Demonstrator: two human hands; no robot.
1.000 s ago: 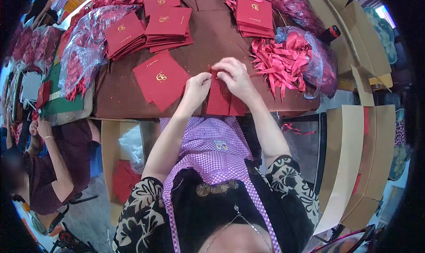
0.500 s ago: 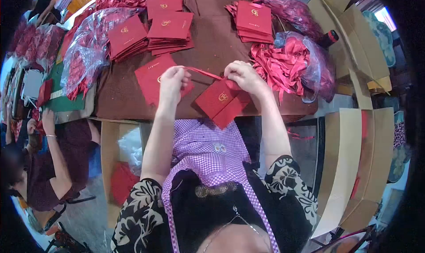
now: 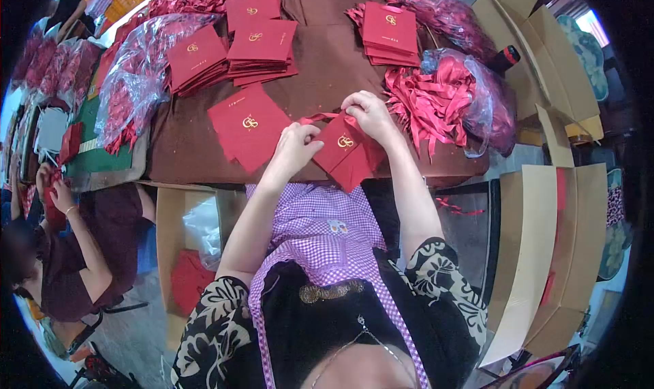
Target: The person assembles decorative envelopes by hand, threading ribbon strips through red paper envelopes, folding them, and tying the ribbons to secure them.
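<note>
My right hand (image 3: 368, 115) pinches the top corner of a red card pouch (image 3: 338, 144) with a gold emblem, held tilted over the table's near edge. A red ribbon (image 3: 320, 118) runs from that corner toward my left hand (image 3: 298, 146), whose fingers are bent at the pouch's left side; whether they grip the ribbon or the pouch is hidden. Left of my hands, red pouches (image 3: 249, 127) lie flat on the brown cloth. Loose red ribbons (image 3: 436, 99) are heaped right of my right hand, partly in a clear bag.
Stacks of red pouches (image 3: 262, 41) stand at the back left, another stack (image 3: 390, 31) at the back right. A bagged ribbon heap (image 3: 139, 69) lies left. Open cardboard boxes (image 3: 535, 253) flank the right side. A co-worker (image 3: 75, 246) sits at the left.
My left hand swung out left with the ribbon stretched, then came back right to the pouch, and the ribbon span is shorter. The pouch has turned its emblem side into view.
</note>
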